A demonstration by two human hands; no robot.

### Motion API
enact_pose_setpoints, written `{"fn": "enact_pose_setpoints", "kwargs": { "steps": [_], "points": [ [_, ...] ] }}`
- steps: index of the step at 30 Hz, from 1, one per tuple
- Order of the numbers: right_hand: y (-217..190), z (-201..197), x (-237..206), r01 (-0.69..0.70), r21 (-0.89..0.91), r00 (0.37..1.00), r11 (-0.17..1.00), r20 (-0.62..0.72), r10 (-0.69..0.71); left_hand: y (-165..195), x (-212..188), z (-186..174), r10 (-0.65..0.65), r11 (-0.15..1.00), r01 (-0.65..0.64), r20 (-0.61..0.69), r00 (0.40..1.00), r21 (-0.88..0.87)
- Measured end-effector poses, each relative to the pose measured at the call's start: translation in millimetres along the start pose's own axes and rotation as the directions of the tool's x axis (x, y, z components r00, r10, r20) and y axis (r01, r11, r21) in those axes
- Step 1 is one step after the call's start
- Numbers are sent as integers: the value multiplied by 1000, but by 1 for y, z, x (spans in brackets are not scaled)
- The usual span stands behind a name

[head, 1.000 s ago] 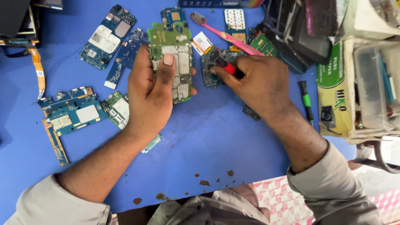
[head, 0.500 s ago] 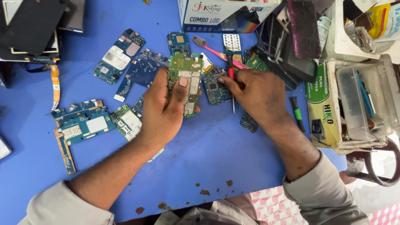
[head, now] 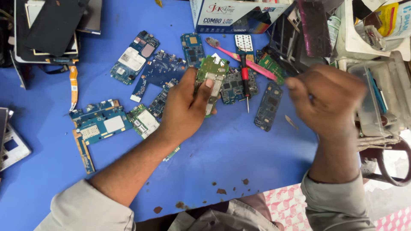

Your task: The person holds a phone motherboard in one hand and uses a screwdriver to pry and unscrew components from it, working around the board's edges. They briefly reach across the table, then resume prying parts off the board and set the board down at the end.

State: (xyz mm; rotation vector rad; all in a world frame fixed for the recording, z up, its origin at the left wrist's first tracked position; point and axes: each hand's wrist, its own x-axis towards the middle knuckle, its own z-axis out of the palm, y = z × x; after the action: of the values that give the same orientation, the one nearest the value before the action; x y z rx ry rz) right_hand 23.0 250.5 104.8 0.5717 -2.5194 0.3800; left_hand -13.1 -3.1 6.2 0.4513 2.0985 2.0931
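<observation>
Green circuit board [head: 210,81] in the left hand [head: 185,107] grip — right hand [head: 327,99] clenched, well apart

Blue table [head: 257,149] strewn with circuit boards [head: 102,124] and a screwdriver [head: 245,81].

A white-and-blue printed carton [head: 239,15] lies at the blue table's [head: 239,149] far edge.
</observation>
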Motion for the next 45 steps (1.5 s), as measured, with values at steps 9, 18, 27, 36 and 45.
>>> {"fn": "enact_pose_setpoints", "kwargs": {
  "steps": [9,18,27,36,45],
  "points": [
    [-54,-29,-81,-441,-102,861,892,231,453,0,-8,-15,-23,982,1,109,994,191],
    [-38,4,-144,-471,-161,871,868,74,486,-14,-18,-13,75,997,-70,117,990,-41],
    [-16,6,-148,-570,-129,792,811,175,585,-13,-22,-18,9,1000,-8,109,994,-10],
    [-19,9,-148,-648,-79,730,757,217,648,-15,-25,-21,3,996,9,124,992,-89],
    [-16,11,-149,-695,-92,672,713,270,690,-17,-23,-25,-60,958,101,159,985,-269]
  ]
}}
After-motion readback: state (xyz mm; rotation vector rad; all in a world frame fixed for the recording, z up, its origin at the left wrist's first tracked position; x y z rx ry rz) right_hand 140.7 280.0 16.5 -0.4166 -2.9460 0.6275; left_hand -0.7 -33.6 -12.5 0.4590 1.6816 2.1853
